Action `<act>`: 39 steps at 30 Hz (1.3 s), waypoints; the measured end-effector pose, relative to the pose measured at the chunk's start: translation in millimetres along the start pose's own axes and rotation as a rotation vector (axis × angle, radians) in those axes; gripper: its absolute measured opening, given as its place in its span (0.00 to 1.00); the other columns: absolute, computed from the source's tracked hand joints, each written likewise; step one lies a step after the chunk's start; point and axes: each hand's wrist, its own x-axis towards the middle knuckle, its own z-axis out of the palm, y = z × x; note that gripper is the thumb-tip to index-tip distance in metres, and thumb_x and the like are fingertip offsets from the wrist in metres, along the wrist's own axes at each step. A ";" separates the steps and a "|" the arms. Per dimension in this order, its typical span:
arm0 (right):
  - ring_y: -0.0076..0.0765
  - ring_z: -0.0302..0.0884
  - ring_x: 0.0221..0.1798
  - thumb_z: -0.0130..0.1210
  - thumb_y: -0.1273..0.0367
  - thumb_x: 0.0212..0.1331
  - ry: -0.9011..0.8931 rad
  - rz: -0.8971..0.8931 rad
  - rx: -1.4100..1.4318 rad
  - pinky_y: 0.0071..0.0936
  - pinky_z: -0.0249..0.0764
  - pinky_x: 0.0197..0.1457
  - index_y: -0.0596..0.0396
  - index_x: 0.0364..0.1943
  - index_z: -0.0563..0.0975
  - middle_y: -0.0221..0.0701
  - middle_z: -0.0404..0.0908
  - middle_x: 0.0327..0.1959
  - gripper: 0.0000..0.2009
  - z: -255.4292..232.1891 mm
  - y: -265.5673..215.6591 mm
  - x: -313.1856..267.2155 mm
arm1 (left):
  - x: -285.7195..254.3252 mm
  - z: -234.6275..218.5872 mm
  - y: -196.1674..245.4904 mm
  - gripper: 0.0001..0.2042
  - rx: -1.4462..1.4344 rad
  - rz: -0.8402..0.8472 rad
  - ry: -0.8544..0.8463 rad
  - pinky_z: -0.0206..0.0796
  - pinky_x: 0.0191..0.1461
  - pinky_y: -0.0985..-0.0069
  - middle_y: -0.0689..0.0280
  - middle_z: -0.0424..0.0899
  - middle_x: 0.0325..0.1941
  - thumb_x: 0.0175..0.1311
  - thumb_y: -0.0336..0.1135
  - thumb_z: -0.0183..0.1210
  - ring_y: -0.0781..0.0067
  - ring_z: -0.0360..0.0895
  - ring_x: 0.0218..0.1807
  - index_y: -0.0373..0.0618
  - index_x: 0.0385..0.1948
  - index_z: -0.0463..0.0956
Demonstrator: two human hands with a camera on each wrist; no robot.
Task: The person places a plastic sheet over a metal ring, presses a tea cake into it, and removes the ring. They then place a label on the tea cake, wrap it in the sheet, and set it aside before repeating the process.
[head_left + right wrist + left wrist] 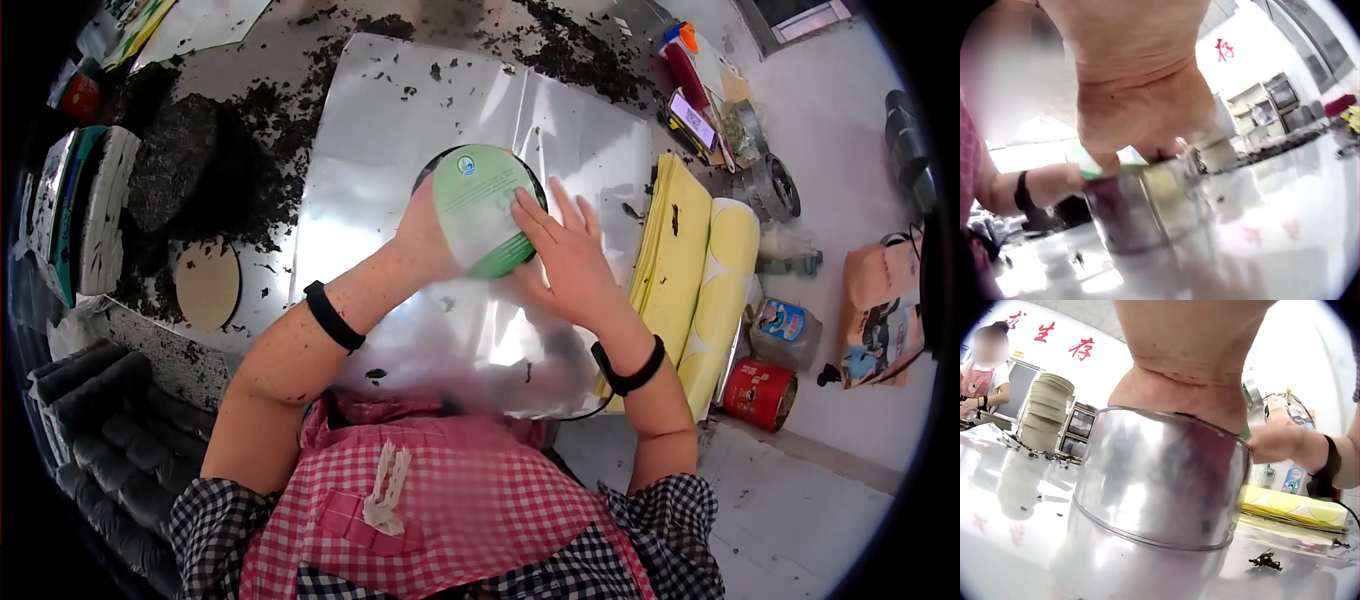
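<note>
A round green printed sheet lies over the mouth of a shiny metal cylinder, which stands upright on the silver sheet. At the cylinder's left side, my left hand reaches over the rim, its fingers hidden by the green sheet; the left wrist view shows only the heel of this hand above the rim. My right hand has its fingers extended, with the fingertips touching the green sheet's right part. In the blurred right wrist view, the right hand is over the cylinder.
Yellow sheets are stacked right of the silver sheet, beside a red can and a phone. Dark crumbly bits, a black block and a tan disc lie left. Another person stands across the room.
</note>
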 end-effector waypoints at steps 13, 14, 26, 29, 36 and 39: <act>0.64 0.42 0.86 0.56 0.52 0.69 0.231 0.145 0.039 0.62 0.37 0.85 0.31 0.76 0.69 0.44 0.56 0.83 0.31 59.0 -33.9 63.4 | -12.9 12.1 -9.0 0.24 -0.030 0.163 0.781 0.50 0.81 0.48 0.43 0.69 0.71 0.67 0.39 0.53 0.44 0.66 0.74 0.35 0.62 0.67; 0.63 0.41 0.86 0.57 0.53 0.68 0.248 0.148 0.025 0.61 0.36 0.86 0.26 0.75 0.70 0.43 0.56 0.83 0.30 57.5 -32.5 65.4 | -7.6 8.1 -5.1 0.24 0.171 0.212 0.772 0.49 0.82 0.46 0.45 0.67 0.74 0.69 0.39 0.52 0.43 0.65 0.76 0.35 0.63 0.67; 0.46 0.81 0.62 0.46 0.87 0.44 0.861 0.128 0.815 0.35 0.74 0.68 0.57 0.33 0.85 0.41 0.85 0.57 0.18 74.3 -34.3 27.9 | -15.5 -8.4 29.9 0.30 0.717 0.182 -0.051 0.54 0.81 0.53 0.52 0.68 0.77 0.62 0.50 0.64 0.48 0.64 0.78 0.51 0.66 0.77; 0.46 0.84 0.57 0.49 0.86 0.43 0.867 -0.156 0.675 0.36 0.76 0.64 0.59 0.27 0.83 0.42 0.88 0.52 0.13 33.2 -84.1 21.2 | -11.1 0.7 31.8 0.24 0.739 0.122 -0.093 0.69 0.69 0.57 0.57 0.78 0.65 0.64 0.45 0.60 0.55 0.76 0.67 0.49 0.62 0.75; 0.41 0.81 0.62 0.51 0.88 0.53 0.920 0.470 0.948 0.34 0.74 0.70 0.64 0.38 0.82 0.45 0.83 0.57 0.13 -12.9 25.7 -161.3 | -103.2 -58.5 164.1 0.20 0.140 0.543 -0.094 0.78 0.58 0.58 0.58 0.88 0.53 0.68 0.44 0.61 0.53 0.86 0.53 0.42 0.56 0.83; 0.49 0.76 0.69 0.56 0.82 0.55 0.841 0.519 0.551 0.39 0.69 0.74 0.61 0.54 0.81 0.46 0.80 0.64 0.20 4.4 54.6 -165.6 | -106.0 -63.7 69.6 0.19 0.427 -0.186 0.412 0.60 0.75 0.60 0.49 0.76 0.69 0.78 0.40 0.49 0.44 0.69 0.70 0.38 0.62 0.77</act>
